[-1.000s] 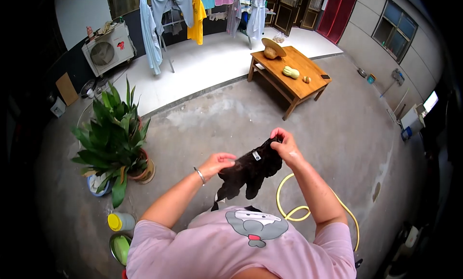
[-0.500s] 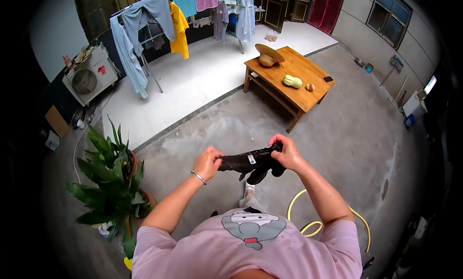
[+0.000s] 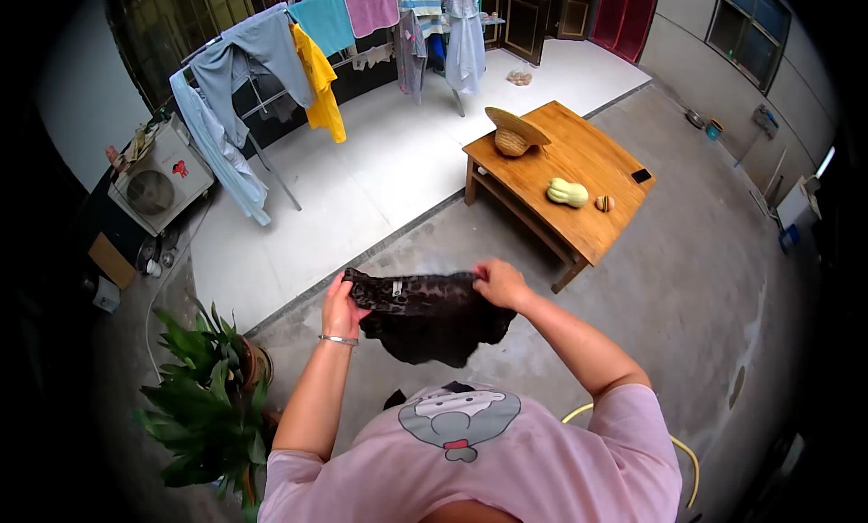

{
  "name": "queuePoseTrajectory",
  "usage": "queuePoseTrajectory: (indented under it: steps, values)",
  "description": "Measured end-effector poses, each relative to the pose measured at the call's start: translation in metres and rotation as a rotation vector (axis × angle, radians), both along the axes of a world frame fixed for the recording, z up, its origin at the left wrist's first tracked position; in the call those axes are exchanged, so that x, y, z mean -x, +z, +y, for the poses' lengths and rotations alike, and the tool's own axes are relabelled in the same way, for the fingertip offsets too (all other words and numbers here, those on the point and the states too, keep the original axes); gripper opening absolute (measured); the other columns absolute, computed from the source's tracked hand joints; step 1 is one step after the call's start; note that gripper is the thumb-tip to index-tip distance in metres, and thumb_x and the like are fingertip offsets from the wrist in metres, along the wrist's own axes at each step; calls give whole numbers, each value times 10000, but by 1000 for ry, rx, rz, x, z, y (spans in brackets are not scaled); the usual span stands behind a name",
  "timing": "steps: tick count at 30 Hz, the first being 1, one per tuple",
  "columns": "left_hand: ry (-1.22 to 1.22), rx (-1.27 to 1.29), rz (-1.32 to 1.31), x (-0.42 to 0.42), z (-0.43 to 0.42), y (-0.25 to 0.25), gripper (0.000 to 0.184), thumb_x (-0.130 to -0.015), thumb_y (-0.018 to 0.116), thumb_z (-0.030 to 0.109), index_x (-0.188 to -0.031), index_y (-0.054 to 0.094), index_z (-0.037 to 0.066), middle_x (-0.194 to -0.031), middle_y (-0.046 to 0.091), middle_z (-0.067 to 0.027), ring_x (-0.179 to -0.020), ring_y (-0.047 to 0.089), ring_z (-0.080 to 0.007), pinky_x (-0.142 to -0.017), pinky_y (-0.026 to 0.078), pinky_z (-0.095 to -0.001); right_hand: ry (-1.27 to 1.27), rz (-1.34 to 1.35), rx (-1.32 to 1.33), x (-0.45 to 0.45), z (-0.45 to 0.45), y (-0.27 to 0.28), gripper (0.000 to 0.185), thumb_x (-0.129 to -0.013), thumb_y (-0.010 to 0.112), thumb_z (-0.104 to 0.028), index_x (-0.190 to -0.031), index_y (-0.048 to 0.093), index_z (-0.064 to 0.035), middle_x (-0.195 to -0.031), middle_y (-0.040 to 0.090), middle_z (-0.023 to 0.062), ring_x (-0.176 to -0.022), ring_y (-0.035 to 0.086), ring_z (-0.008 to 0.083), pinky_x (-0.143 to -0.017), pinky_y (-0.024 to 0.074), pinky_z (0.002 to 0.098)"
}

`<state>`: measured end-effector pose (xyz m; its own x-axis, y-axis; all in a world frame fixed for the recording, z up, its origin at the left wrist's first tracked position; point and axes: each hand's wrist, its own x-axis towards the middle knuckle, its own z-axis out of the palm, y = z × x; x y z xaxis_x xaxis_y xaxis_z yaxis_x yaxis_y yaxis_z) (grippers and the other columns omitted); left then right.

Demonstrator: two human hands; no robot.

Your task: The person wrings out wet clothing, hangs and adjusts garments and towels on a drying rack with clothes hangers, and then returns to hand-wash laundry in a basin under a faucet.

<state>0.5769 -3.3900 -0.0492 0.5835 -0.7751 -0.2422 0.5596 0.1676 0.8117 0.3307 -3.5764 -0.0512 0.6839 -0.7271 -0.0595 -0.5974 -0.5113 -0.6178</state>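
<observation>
Black cloth [image 3: 434, 329] hangs between the left hand [image 3: 342, 311] and right hand [image 3: 499, 284], each pinching its upper edge, its small white label [image 3: 397, 289] unreadable. Green plants [image 3: 203, 405] stand in pots [image 3: 258, 364]; a straw hat [image 3: 512, 136] rests on the wooden surface [image 3: 579, 152]

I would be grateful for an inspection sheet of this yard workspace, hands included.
Surface: grey concrete floor, stained in places.
Things in hand: dark garment with a white label, held spread out.
Clutter: straw hat, pale green gourd and flat black item on the wooden table.
Hands: left hand and right hand grip the garment's upper edge.
Cables: nothing certain; yellow hose on the floor.
Surroundings: potted plant, hanging laundry.
</observation>
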Motion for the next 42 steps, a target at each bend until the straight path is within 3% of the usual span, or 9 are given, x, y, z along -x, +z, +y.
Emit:
queuePoseTrajectory:
  steps: [3, 7, 12, 16, 21, 25, 29, 32, 42]
  values:
    - [-14, 47, -371, -24, -39, 21, 182, -887, 462, 87, -1032, 558, 33, -918, 617, -31, -832, 596, -125, -758, 487, -267, -205, -377, -59, -53, -61, -13, 190, -778, 574, -196, -883, 606, -41, -764, 619, 127, -765, 589, 279, -724, 460, 364]
    - [124, -115, -622, -98, -95, 22, 159, -862, 482, 66, -961, 598, 21, -857, 607, -5, -798, 562, -82, -746, 445, -220, 374, -109, -347, -110, -122, -9, 233, -814, 546, -241, -917, 602, -39, -886, 636, 175, -908, 584, 359, -781, 464, 400]
    - [110, 15, -629, -171, -178, 10, 115, -864, 528, 35, -956, 590, 8, -862, 612, -4, -754, 559, -70, -698, 445, -205, -94, -566, 158, -201, -199, 59, 242, -786, 569, -197, -972, 608, -46, -844, 632, 164, -825, 606, 316, -743, 467, 358]
    - [-25, -216, -710, -249, -250, 5, 60, -832, 553, 29, -836, 609, 10, -760, 611, 17, -679, 553, -64, -641, 450, -208, 677, 330, 153, -257, -253, 46, 203, -803, 566, -246, -954, 647, -138, -972, 648, 116, -948, 599, 316, -833, 471, 413]
    - [3, -60, -578, -309, -333, 32, 70, -836, 543, 29, -844, 606, 0, -749, 618, -1, -673, 560, -70, -630, 454, -213, -28, -539, 288, -326, -351, 73, 185, -824, 535, -182, -970, 619, -107, -911, 634, 126, -887, 596, 341, -763, 474, 413]
    - [-38, -96, -593, -360, -390, 31, 87, -859, 522, 42, -863, 597, 0, -758, 606, 8, -661, 549, -64, -616, 443, -203, 527, 360, 152, -358, -390, 73, 290, -815, 573, -164, -1096, 619, -106, -1090, 596, 113, -970, 586, 288, -827, 465, 395]
    - [93, -72, -588, -385, -446, 38, 88, -874, 514, 54, -872, 586, 2, -777, 602, 2, -677, 543, -60, -642, 444, -203, 53, -523, 347, -397, -467, 64, 236, -803, 617, -251, -1027, 647, -179, -828, 648, 106, -823, 620, 281, -739, 481, 377]
    - [173, -72, -592, -406, -482, 28, 83, -876, 520, 54, -890, 585, 4, -790, 603, 2, -699, 545, -61, -660, 441, -201, 521, -36, 126, -418, -507, 40, 170, -802, 622, -175, -968, 658, -160, -748, 636, 91, -725, 604, 298, -685, 485, 382]
    - [626, -133, -519, -461, -572, 56, 107, -888, 503, 100, -901, 591, 39, -776, 597, 18, -692, 539, -77, -668, 433, -216, 539, -558, -390, -503, -677, 37, 113, -846, 642, -154, -814, 610, -50, -671, 511, -33, -587, 407, 53, -553, 370, 205]
